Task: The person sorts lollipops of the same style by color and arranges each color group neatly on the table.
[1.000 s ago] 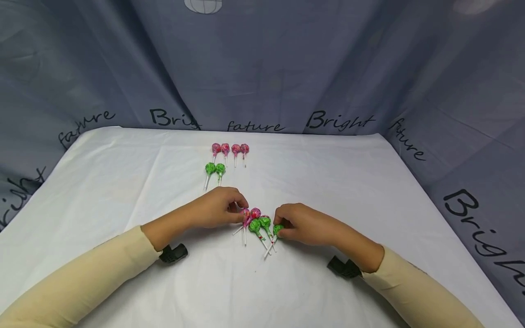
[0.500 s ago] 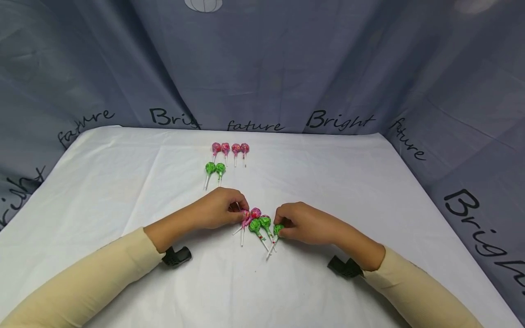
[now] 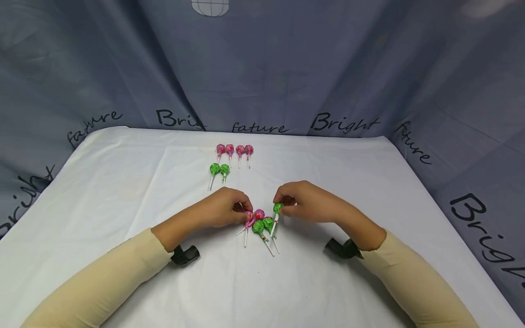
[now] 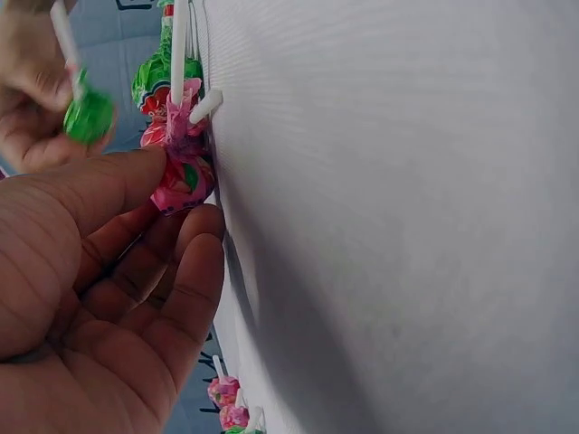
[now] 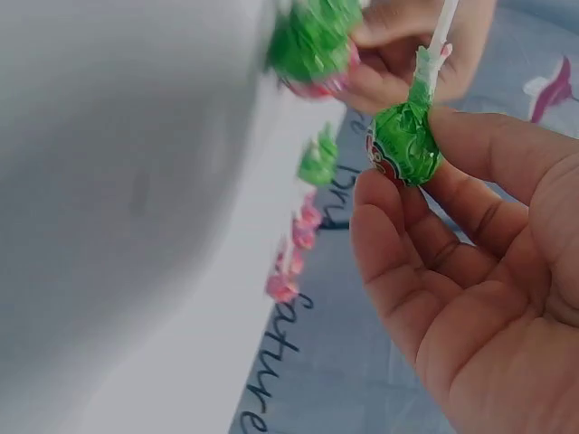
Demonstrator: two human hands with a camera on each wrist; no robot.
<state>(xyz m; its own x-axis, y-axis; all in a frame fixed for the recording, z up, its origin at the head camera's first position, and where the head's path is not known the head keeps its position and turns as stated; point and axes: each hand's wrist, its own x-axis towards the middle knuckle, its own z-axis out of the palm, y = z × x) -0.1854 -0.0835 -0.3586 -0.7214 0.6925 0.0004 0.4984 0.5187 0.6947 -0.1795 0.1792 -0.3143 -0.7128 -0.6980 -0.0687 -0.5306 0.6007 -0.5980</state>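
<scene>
My right hand pinches a green-wrapped lollipop by its candy head between thumb and fingers, raised off the cloth, its stick slanting down toward me in the head view. To its left, my left hand holds a pink lollipop low at the cloth, thumb on the wrapper. Between the hands lies a small cluster: another pink lollipop and two green ones, a left green lollipop and a right green lollipop. Their sticks point toward me.
Farther back on the white cloth several pink lollipops form a row. Two green lollipops lie in front of that row, at its left end. A grey printed curtain hangs behind the table.
My right hand has lifted its green lollipop up and away from the cluster. The left hand stays at the pink lollipop. The head view has shifted slightly.
</scene>
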